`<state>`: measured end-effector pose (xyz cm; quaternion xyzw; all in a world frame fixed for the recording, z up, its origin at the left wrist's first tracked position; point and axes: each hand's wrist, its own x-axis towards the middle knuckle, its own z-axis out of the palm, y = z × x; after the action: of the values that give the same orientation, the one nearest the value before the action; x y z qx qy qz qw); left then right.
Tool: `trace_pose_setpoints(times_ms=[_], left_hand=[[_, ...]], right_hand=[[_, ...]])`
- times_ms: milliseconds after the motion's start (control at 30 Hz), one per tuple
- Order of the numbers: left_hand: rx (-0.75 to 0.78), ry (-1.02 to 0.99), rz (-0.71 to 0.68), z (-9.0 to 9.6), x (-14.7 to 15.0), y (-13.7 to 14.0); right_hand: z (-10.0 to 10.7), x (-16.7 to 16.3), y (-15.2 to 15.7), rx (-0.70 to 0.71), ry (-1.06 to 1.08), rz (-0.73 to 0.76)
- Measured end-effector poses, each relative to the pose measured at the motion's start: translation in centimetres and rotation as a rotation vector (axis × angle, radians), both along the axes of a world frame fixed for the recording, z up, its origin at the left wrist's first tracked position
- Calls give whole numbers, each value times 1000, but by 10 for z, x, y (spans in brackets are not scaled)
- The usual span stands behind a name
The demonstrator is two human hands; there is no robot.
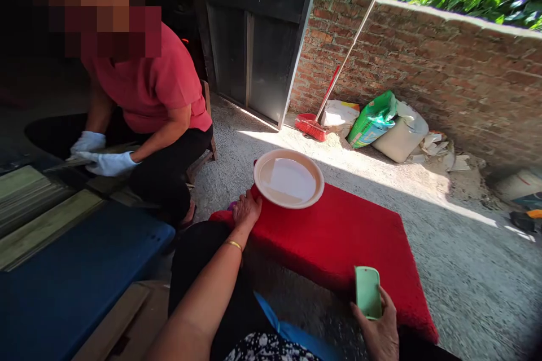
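My right hand (377, 324) is closed around a light green rectangular case (368, 292) with rounded corners, holding it over the front edge of the red-covered bench (339, 225). Out at the bench's far left end is my left hand (247, 210), wearing a gold bangle at the wrist. Its fingers are bent and partly hidden; a bit of purple shows beside them, and I cannot make out what they grip. Just beyond that hand, a round pale basin (317, 177) of water stands on the red cloth, light reflecting off its surface.
At left, a co-worker in a red top (139, 87) sits with white gloves, handling flat strips. A blue table (97, 254) bears stacked strips (55, 225). Behind are a dark metal door (271, 39), a red broom (312, 126), sacks (402, 132) and a brick wall (444, 67).
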<state>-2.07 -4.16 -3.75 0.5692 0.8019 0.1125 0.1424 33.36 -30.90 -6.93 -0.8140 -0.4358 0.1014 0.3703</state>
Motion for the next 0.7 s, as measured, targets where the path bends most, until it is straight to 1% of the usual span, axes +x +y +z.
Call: trace_pose_setpoints(times_ms=[33, 167, 200, 233, 333, 400, 433, 467, 533, 600, 633, 667, 700], left_hand=[[0, 1, 1, 1, 0, 0], [-3, 4, -3, 6, 1, -2], [-4, 3, -4, 7, 1, -2], [-4, 2, -3, 7, 1, -2], [-1, -2, 3, 6, 1, -2], [1, -4, 1, 5, 1, -2], [1, -5, -1, 5, 1, -2], [1, -6, -3, 5, 1, -2], [0, -5, -4, 5, 1, -2], [0, -3, -1, 6, 1, -2], [1, -2, 1, 6, 1, -2], [2, -2, 2, 7, 2, -3], [2, -3, 2, 7, 2, -3]], right_hand=[[3, -3, 1, -26, -21, -5], [16, -13, 8, -252, -149, -8], [17, -14, 9, -267, -160, -2], [16, -15, 9, -250, -165, 10], [5, -26, 11, -96, -188, 76], [-7, -42, 13, -14, -220, 170], [-13, -53, 14, 3, -229, 242], [-19, -64, 16, 6, -229, 337], [-28, -84, 18, -27, -217, 586], [-30, -96, 22, -70, -190, 815], [-28, -96, 25, -73, -169, 869], [-24, -92, 30, -59, -141, 864], [-17, -83, 36, -28, -109, 800]])
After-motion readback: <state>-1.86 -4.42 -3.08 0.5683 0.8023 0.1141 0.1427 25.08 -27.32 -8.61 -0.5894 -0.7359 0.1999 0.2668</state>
